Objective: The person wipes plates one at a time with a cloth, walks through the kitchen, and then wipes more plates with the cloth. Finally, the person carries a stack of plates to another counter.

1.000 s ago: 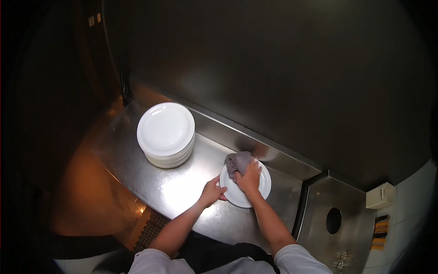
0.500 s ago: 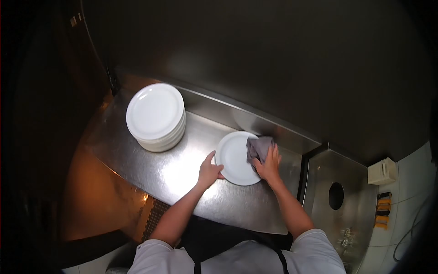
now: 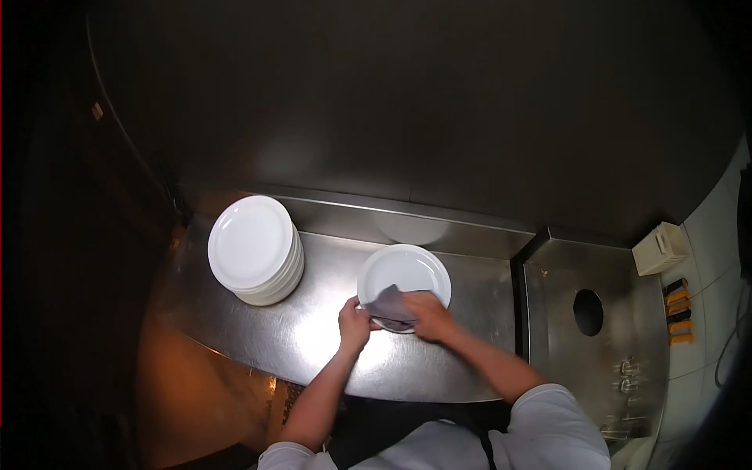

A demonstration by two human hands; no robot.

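Note:
A round white plate (image 3: 403, 268) is in the middle of the view, over the steel counter. My left hand (image 3: 356, 325) grips its lower left rim, thumb at the edge. In my right hand (image 3: 427, 315) is a grey cloth (image 3: 392, 305), pressed on the near part of the plate; the cloth hides that part of the surface. To the left stands a tall stack of white plates (image 3: 251, 243), well apart from both hands.
The steel counter (image 3: 478, 352) has a raised back edge along a dark wall. At right is a steel sink unit with a dark round hole (image 3: 588, 312) and some glasses (image 3: 627, 376). Yellow and black handles (image 3: 678, 313) hang on the tiled wall below a beige box (image 3: 660, 249).
My right hand has swept the cloth from the plate's far right rim to its near side. My left hand still holds the left rim. The camera view has turned slightly.

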